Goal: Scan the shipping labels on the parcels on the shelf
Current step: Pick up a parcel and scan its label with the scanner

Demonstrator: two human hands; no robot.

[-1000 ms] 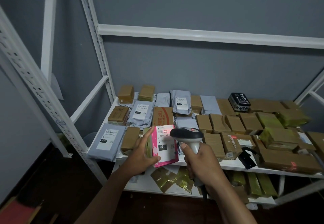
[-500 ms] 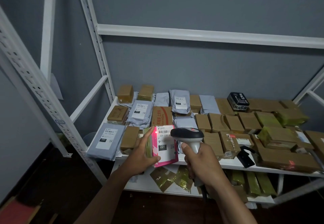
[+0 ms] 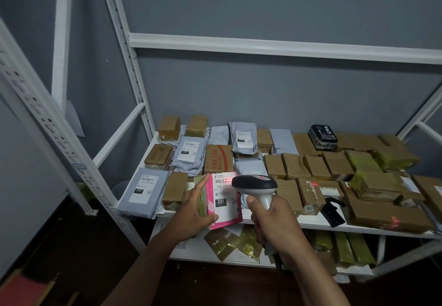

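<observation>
My left hand (image 3: 193, 210) holds a pink parcel (image 3: 224, 219) tilted up at the front edge of the white shelf (image 3: 311, 223), thumb on its lower face. Its white shipping label (image 3: 223, 194) reads 231. My right hand (image 3: 275, 219) grips the handle of a white and black barcode scanner (image 3: 256, 184), whose head sits just right of the label's top. A red scan glow lies across the barcode at the top of the label. Grey mailer bags with labels (image 3: 143, 189) and many brown taped parcels (image 3: 294, 165) cover the shelf.
A white perforated upright (image 3: 55, 138) slants across the left. A black box (image 3: 323, 135) stands at the back right. A black object (image 3: 333, 212) lies at the shelf front. A red light spot (image 3: 394, 220) shows on a brown parcel. Yellow-green parcels (image 3: 239, 246) fill the lower shelf.
The red scan glow has moved from the label's left edge to its barcode on the right. Both hands and the pink parcel have barely moved.
</observation>
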